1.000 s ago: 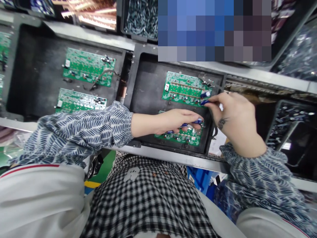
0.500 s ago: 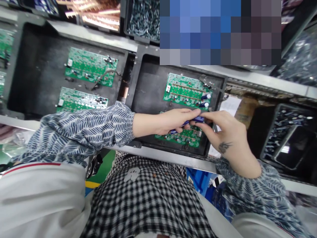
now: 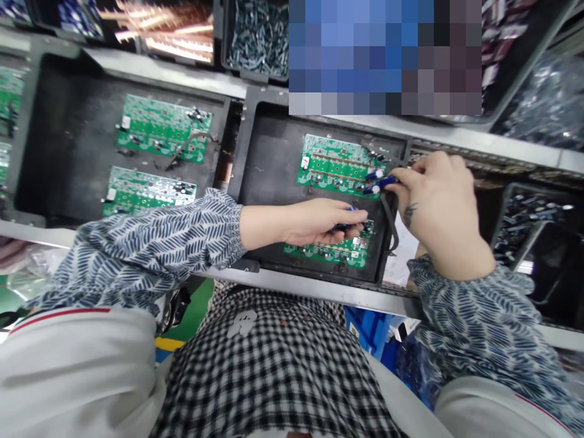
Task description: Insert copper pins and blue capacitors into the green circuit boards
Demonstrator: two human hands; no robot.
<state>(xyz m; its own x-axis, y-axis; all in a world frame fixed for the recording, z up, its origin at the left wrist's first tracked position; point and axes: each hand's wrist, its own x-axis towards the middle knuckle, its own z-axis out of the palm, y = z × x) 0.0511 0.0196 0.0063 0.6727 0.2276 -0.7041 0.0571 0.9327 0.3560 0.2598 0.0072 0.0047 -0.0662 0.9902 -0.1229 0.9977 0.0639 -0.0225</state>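
Spanning the width of the view, a grey metal rail (image 3: 292, 286) carries two black trays side by side. The left tray (image 3: 68, 121) holds two green circuit boards, one (image 3: 162, 128) toward its far edge and one (image 3: 146, 190) toward its near edge, both untouched. The right tray (image 3: 269, 152) also holds two boards: the far board (image 3: 337, 164) near its far right corner, and the near board (image 3: 333, 250) along its near edge, partly under the left hand (image 3: 319, 220).

That left hand is curled loosely shut around a small bunch of blue parts (image 3: 343, 226), only their ends showing between the fingers, and hovers just over the near board. The right hand (image 3: 433, 201) sits at the right edge of the tray, thumb and forefinger pinched tight on a single blue part (image 3: 385, 181), whose tip is touching or just above the right end of the far board, beside two more already standing there (image 3: 373, 176).

To seat it well, it looks wise to keep the part upright, line its legs over the holes before pressing, and push straight down without rocking. The wrist should stay clear of the neighbouring parts so none get bent.
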